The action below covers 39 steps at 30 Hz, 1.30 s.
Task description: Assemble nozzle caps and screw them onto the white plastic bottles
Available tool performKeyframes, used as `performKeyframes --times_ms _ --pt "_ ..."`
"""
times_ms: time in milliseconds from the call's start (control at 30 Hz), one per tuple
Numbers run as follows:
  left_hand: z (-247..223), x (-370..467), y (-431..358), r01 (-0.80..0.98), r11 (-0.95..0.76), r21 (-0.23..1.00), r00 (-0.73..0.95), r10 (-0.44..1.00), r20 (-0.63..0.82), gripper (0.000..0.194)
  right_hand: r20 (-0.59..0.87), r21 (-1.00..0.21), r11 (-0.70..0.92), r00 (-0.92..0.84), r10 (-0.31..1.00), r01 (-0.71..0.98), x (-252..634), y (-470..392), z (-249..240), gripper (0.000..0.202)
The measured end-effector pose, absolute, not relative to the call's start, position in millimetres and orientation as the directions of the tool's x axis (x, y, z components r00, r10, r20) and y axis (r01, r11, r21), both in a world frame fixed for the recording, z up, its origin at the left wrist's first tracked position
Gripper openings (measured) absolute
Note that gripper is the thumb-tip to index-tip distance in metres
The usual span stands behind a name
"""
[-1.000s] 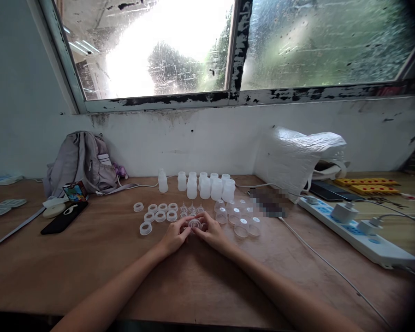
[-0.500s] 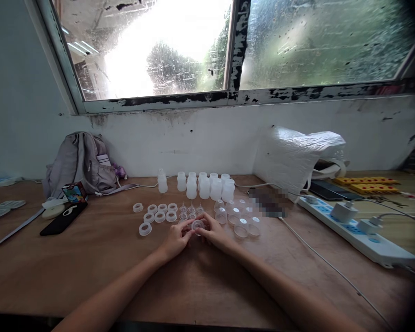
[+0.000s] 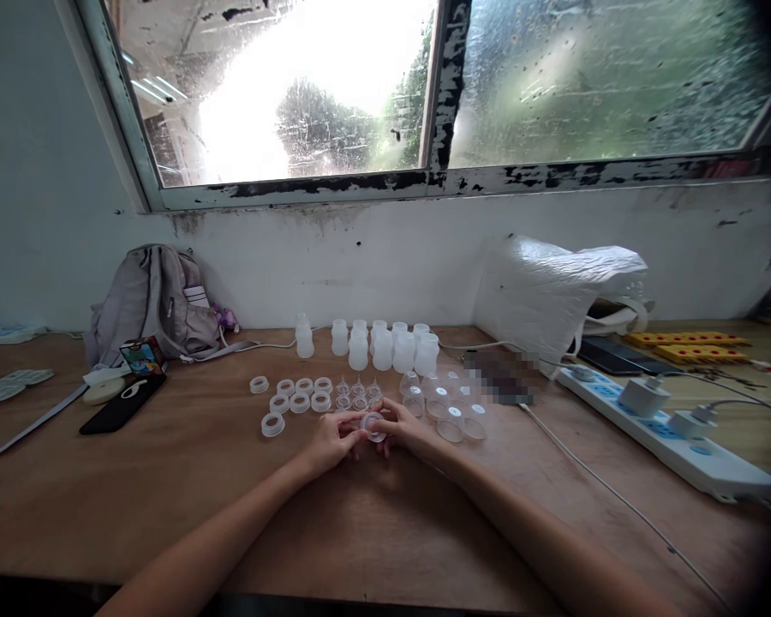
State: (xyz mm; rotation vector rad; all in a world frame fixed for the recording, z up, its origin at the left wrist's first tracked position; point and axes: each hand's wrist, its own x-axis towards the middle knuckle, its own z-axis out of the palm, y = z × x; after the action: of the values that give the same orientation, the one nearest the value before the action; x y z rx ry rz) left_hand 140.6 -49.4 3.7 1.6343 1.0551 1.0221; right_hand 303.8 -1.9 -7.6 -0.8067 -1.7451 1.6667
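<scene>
A small translucent ring (image 3: 373, 427) is held between my two hands above the table's middle. My left hand (image 3: 331, 444) grips its left side, with the thumb in front. On the other side, my right hand (image 3: 403, 426) has its fingers round the ring's top and right edge. Just behind are several clear nipples (image 3: 358, 392) standing in rows. Several white rings (image 3: 300, 402) lie to the left, and clear domed caps (image 3: 451, 429) sit to the right. Farther back stand frosted bottles (image 3: 403, 352); one (image 3: 304, 337) at the left has a top on it.
A grey backpack (image 3: 158, 300) leans on the wall at left, near a black phone (image 3: 122, 404) and a small box (image 3: 142, 356). At right are a silver bag (image 3: 546, 291), a white power strip (image 3: 668, 437), yellow strips (image 3: 700, 352) and a cable (image 3: 594, 463) across the table.
The ring has tilted in my hands and moved slightly right. My right hand's fingers have shifted, with some now showing below it. The whole view has drifted a little.
</scene>
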Motion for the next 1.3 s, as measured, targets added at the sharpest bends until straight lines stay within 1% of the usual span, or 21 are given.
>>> performKeyframes --times_ms 67,167,300,400,467,533,700,833,933,1067,1167,1300 --pt "4.9 140.6 -49.8 0.182 -0.225 0.957 0.306 0.938 0.163 0.046 -0.013 -1.0 0.006 -0.642 0.767 0.027 303.9 -2.7 -5.2 0.035" --pt "1.7 138.3 -48.7 0.198 -0.229 0.953 0.32 0.934 0.159 0.046 0.001 -0.998 0.037 -0.647 0.762 0.042 304.0 -2.8 -5.6 0.037" --pt "-5.3 135.8 -46.8 0.245 -0.238 0.94 0.321 0.935 0.153 0.046 0.04 -0.981 0.15 -0.623 0.781 0.126 304.6 -1.3 -12.3 0.032" --pt "-6.6 136.0 -46.8 0.265 -0.254 0.93 0.33 0.93 0.16 0.046 0.111 -0.946 0.259 -0.556 0.824 0.196 303.7 -2.0 -16.9 0.028" --pt "-5.1 136.9 -47.3 0.269 -0.266 0.926 0.318 0.932 0.176 0.045 0.161 -0.93 0.305 -0.518 0.84 0.207 302.0 -3.9 -17.1 0.026" --pt "-2.6 137.9 -47.8 0.289 -0.288 0.913 0.279 0.938 0.208 0.042 0.178 -0.932 0.311 -0.511 0.841 0.187 299.8 -6.3 -14.9 0.027" --pt "2.1 139.4 -47.6 0.387 -0.318 0.865 0.177 0.947 0.269 0.03 0.164 -0.955 0.268 -0.531 0.831 0.125 295.9 -10.8 -7.8 0.028" --pt "3.5 139.5 -48.6 0.402 -0.328 0.855 0.189 0.943 0.273 0.028 0.224 -0.928 0.336 -0.482 0.847 0.16 294.4 -13.2 -7.6 0.027" --pt "4.8 139.5 -50.2 0.418 -0.334 0.845 0.195 0.941 0.276 0.026 0.239 -0.911 0.362 -0.462 0.854 0.198 292.5 -15.6 -8.3 0.025" --pt "6.2 139.6 -51.6 0.502 -0.378 0.778 0.171 0.925 0.339 0.022 0.249 -0.897 0.381 -0.457 0.854 0.223 290.7 -18.6 -7.4 0.024" --pt "6.4 139.8 -51.7 0.539 -0.383 0.75 0.136 0.918 0.371 0.021 0.26 -0.896 0.39 -0.461 0.848 0.211 290.5 -18.9 -5.9 0.022" --pt "5.9 140.0 -51.4 0.519 -0.372 0.77 0.112 0.922 0.37 0.023 0.26 -0.91 0.38 -0.482 0.836 0.168 291.4 -17.8 -3.7 0.02"
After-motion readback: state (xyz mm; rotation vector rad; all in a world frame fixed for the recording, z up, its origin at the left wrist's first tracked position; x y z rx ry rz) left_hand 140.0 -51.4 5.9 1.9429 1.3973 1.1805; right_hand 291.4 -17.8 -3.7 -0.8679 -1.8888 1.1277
